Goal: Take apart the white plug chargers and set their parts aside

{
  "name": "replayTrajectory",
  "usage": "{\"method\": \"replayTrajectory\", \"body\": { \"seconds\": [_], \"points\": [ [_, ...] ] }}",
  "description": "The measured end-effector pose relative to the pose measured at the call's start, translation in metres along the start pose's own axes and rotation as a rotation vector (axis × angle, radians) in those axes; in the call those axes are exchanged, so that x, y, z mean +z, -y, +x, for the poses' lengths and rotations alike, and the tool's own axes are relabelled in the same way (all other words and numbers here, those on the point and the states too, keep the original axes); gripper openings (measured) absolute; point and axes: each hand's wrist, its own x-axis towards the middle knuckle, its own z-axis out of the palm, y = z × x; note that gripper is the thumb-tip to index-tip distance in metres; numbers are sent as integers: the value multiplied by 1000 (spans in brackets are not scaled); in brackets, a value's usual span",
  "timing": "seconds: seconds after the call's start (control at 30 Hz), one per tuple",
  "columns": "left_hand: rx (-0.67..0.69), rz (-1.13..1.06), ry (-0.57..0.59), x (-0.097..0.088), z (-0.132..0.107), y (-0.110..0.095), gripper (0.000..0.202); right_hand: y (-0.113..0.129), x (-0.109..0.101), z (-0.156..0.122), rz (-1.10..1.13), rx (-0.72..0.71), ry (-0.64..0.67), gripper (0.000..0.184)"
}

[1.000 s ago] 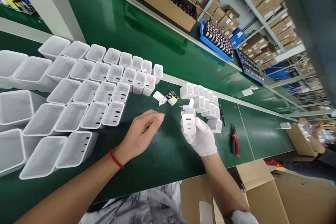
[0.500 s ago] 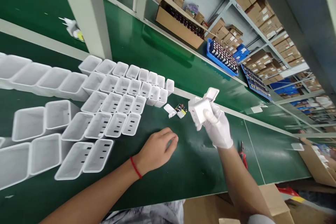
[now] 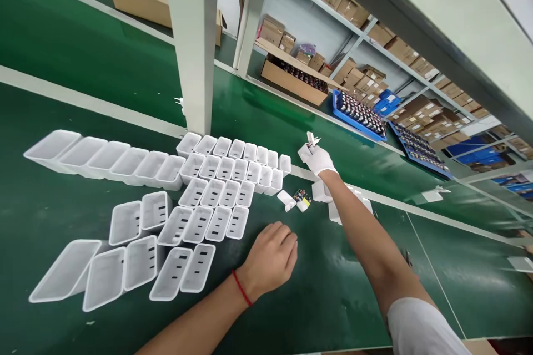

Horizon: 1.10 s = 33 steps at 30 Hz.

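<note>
My right hand (image 3: 321,162), in a white glove, reaches across the green bench with its fingers closed around a white plastic casing (image 3: 305,153). A white piece with plug prongs (image 3: 312,138) stands up at the casing's far side; the fingers partly hide where they meet. My left hand (image 3: 272,258), bare with a red string at the wrist, rests on the bench with curled fingers and nothing visible in them. Beyond it lie a small white cover (image 3: 286,198) and a circuit board with components (image 3: 302,197). More white casings (image 3: 321,192) sit under my right forearm.
Rows of open white casings (image 3: 214,191), several with slots, fill the left side of the bench. Pliers (image 3: 407,258) lie right of my forearm. A white post (image 3: 195,44) rises behind the rows. Blue trays of parts (image 3: 360,116) and a long carton (image 3: 293,80) stand farther back.
My right hand has moved away from me and slightly left with the white casing, over the bench's far strip. My left hand's fingers have curled in more. The view has shifted.
</note>
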Motion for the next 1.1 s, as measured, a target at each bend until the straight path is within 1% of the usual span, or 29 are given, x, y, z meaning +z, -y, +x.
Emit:
{"method": "replayTrajectory", "body": {
  "seconds": [0.07,0.1,0.17,0.23,0.3,0.33,0.4,0.47,0.53,0.6,0.63,0.67,0.73,0.8,0.9,0.93,0.97,1.03,1.1],
  "points": [
    [-4,19,4,1,-1,-1,17,7,-12,-21,-131,-47,32,30],
    [-9,29,4,1,-2,-1,17,10,-18,-33,-184,-96,64,32],
    [-17,49,0,1,-2,-1,16,17,-23,-60,-267,-265,195,41],
    [-18,74,-10,1,-2,-1,16,24,-21,-84,-342,-457,352,52],
    [-12,102,-25,0,0,-1,16,30,-15,-101,-407,-571,430,53],
    [-9,119,-34,-1,1,-2,17,32,-13,-106,-428,-590,436,50],
    [-14,156,-65,-7,5,-6,18,34,-11,-110,-435,-584,419,42],
    [-47,227,-99,-22,8,-13,19,32,-17,-112,-424,-562,402,35],
    [-136,382,-104,-44,8,-20,20,27,-28,-118,-391,-513,363,28],
    [-289,624,-53,-67,4,-24,18,20,-38,-130,-354,-444,313,27],
    [-338,715,-13,-77,0,-24,15,15,-42,-138,-282,-406,285,28],
    [-348,775,40,-84,-4,-24,14,10,-44,-147,-158,-372,258,30],
    [-324,814,118,-90,-11,-22,20,-1,-44,-166,175,-335,206,36],
    [-271,766,145,-85,-14,-22,22,-9,-37,-184,639,-305,165,46],
    [-166,567,162,-63,-13,-31,15,-13,-21,-208,1267,-187,150,59],
    [-129,478,179,-55,-11,-35,13,-13,-16,-215,1431,-137,150,61],
    [-100,387,203,-47,-9,-38,12,-13,-12,-221,1535,-99,150,62],
    [-77,209,279,-36,-5,-41,10,-12,-6,-231,1633,-45,135,62],
    [-104,36,392,-31,-1,-37,4,-13,-3,-237,1576,-15,99,62]
  ]
}}
